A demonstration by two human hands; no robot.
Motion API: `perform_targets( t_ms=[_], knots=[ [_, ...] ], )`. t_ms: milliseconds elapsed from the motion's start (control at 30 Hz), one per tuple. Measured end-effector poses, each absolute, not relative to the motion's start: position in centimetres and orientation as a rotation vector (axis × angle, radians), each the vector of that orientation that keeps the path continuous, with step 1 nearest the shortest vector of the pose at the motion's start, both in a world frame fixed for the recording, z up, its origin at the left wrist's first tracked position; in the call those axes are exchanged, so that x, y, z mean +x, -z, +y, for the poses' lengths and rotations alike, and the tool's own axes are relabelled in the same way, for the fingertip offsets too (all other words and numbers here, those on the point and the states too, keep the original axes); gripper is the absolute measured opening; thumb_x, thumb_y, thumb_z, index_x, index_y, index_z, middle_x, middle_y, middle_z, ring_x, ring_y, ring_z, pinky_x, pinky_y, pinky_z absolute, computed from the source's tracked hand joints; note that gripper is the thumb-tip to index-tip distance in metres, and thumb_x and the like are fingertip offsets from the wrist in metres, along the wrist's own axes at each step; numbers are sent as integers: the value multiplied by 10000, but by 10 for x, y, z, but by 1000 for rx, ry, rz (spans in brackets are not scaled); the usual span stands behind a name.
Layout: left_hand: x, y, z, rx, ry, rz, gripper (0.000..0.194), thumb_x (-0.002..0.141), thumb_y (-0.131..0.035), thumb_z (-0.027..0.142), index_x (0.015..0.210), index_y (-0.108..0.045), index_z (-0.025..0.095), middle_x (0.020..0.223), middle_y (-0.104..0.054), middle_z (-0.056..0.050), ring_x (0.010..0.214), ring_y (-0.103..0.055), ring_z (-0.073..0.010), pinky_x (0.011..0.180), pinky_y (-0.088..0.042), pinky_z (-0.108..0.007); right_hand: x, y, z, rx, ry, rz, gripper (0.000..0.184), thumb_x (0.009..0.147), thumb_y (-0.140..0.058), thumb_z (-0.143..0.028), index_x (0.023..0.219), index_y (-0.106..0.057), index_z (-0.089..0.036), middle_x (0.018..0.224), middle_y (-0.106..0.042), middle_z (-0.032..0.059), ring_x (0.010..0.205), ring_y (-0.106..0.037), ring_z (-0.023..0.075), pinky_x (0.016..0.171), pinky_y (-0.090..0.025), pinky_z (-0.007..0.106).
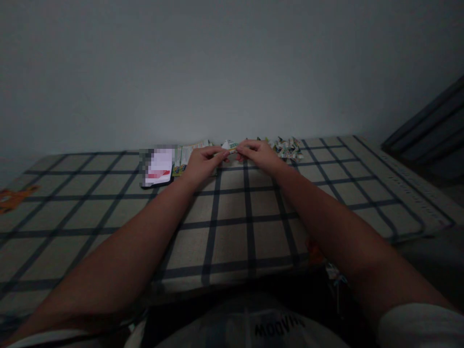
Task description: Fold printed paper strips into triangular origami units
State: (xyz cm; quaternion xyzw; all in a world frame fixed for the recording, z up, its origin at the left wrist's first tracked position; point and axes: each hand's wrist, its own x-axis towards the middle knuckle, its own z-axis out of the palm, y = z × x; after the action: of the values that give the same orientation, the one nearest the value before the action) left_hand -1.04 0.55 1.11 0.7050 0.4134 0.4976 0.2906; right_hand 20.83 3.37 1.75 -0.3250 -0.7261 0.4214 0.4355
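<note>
Between my two hands is a small folded piece of printed paper (231,145), white with green print and a yellow edge. My left hand (203,162) pinches its left end between thumb and fingers. On the other end, my right hand (259,153) has a similar pinch. Flat printed paper sheets (183,153) lie behind and left of my left hand. Right behind my right hand is a pile of small folded paper pieces (290,148), partly hidden by that hand.
A phone (159,166) with a lit, partly blurred screen lies left of the sheets. The checked tablecloth (232,208) covers the table, which meets a plain wall (232,72) at the back. Dark ridged panels (431,130) stand at the right.
</note>
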Motion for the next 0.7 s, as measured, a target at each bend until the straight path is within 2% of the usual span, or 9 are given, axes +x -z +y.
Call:
perform_targets(
  t_ms=[100,200,400,467,567,633,700],
  knots=[
    [-8,-8,6,1793,-1325,1103,429,821,-784,539,1070,-833,192,904,-794,-74,760,-687,-179,722,-538,-299,203,-14,34,-852,-1082,-1699,255,856,-786,-437,899,-724,-194,789,-710,13,724,-667,134,724,-555,265],
    [-7,-5,9,1719,-1339,1076,560,799,-817,464,1300,-751,224,1006,-790,-71,775,-708,-171,731,-552,-296,200,-13,34,-878,-1119,-1586,249,805,-831,-358,954,-686,-221,794,-693,-17,703,-668,128,692,-560,258],
    [-6,-2,14,1557,-1270,978,787,737,-863,345,1469,-607,205,838,-765,-26,707,-684,-149,727,-558,-288,199,-12,35,-915,-1070,-1585,188,817,-795,-303,905,-649,-226,751,-644,-24,659,-636,124,640,-536,252],
    [-5,-1,14,1475,-1239,958,723,702,-876,312,1384,-666,195,869,-775,-40,731,-698,-157,727,-561,-291,198,-12,35,-920,-1050,-1616,194,820,-784,-310,935,-649,-231,756,-639,-25,654,-621,125,616,-517,247],
    [-3,1,13,1401,-1181,940,466,663,-885,300,1099,-777,177,911,-785,-68,749,-705,-165,704,-553,-289,199,-13,33,-898,-1022,-1733,213,815,-759,-272,996,-656,-230,804,-646,-22,653,-598,123,605,-492,249],
    [-2,2,11,1429,-1134,983,341,655,-900,349,921,-781,172,834,-765,-63,684,-669,-155,638,-517,-284,200,-15,31,-880,-957,-1826,234,807,-747,-230,1025,-664,-221,803,-623,-28,656,-575,120,615,-475,251],
    [-2,1,8,1510,-1104,1074,331,652,-918,430,788,-752,178,715,-710,-43,593,-595,-136,556,-448,-280,202,-16,29,-875,-889,-1880,271,806,-748,-213,1065,-669,-214,758,-570,-44,647,-540,115,621,-456,252]
  ],
)
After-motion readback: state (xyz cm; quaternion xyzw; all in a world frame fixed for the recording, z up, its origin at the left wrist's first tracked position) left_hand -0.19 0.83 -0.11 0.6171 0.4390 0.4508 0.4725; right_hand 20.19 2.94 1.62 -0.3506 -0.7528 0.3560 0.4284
